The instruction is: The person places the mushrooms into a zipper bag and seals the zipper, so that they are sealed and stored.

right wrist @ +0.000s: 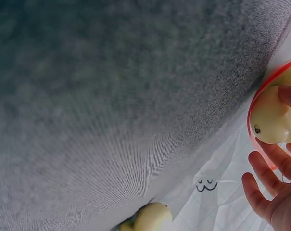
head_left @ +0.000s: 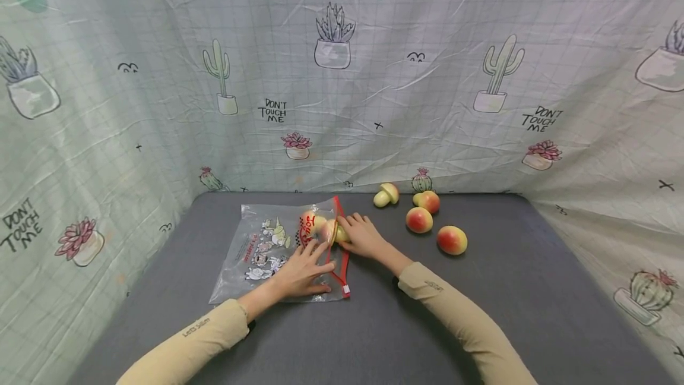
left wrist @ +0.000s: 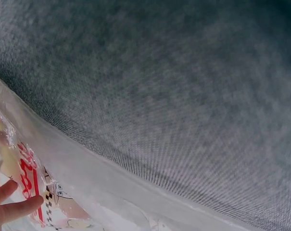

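A clear zip bag (head_left: 235, 272) with cartoon prints and a red zip edge lies flat, its mouth facing right. My left hand (head_left: 303, 272) rests on the bag near that mouth, fingers spread; its fingertips also show against the plastic in the left wrist view. At the bag's mouth my right hand (head_left: 366, 236) holds a yellow toy mushroom (right wrist: 270, 118), thumb on one side and fingers on the other. The red zip edge (right wrist: 253, 103) curves around this piece. Inside the bag, red-and-yellow pieces (head_left: 319, 223) show through the plastic, partly behind the red print.
Right of the bag, on the dark grey table (head_left: 406, 337), lie two toy mushrooms (head_left: 386, 195) (head_left: 427, 201) with stems showing and two rounded red-and-yellow pieces (head_left: 419, 220) (head_left: 452, 240). A cactus-print curtain (head_left: 374, 94) hangs around the table's back and sides.
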Tool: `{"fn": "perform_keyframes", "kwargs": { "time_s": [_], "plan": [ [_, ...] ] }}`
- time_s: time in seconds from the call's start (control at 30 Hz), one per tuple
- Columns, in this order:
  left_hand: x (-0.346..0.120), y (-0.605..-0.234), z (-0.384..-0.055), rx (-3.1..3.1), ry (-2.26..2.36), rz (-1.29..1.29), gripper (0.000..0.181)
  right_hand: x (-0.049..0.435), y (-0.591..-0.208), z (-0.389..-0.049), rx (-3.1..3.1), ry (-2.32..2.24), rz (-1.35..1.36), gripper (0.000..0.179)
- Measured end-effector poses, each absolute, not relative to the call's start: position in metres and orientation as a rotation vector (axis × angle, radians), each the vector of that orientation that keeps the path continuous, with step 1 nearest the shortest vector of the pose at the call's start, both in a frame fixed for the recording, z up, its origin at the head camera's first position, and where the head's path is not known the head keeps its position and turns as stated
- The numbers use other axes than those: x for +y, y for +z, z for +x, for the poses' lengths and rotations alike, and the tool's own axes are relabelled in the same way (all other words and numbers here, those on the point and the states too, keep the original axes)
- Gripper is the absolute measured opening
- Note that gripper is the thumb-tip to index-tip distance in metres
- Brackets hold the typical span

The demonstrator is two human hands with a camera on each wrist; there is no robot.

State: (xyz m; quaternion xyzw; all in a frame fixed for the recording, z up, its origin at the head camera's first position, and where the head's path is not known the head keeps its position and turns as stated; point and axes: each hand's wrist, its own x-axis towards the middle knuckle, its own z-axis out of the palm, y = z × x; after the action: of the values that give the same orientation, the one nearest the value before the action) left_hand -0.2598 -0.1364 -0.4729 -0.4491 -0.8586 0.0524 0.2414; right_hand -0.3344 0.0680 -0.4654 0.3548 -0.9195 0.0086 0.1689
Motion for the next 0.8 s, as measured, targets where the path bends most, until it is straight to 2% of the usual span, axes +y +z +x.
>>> {"fn": "perform_keyframes", "kwargs": {
  "time_s": [0.43,0.8],
  "plan": [
    [-0.136,-0.474,-0.260,-2.351,0.126,-1.226,0.048,0.073,-0.465,-0.333,-2.619,0.076,0.983,0.063],
    [-0.136,-0.475,-0.260,-2.356,0.108,-1.228,0.047,0.091,-0.457,-0.323,-2.504,0.063,1.098,0.032]
  ]
}}
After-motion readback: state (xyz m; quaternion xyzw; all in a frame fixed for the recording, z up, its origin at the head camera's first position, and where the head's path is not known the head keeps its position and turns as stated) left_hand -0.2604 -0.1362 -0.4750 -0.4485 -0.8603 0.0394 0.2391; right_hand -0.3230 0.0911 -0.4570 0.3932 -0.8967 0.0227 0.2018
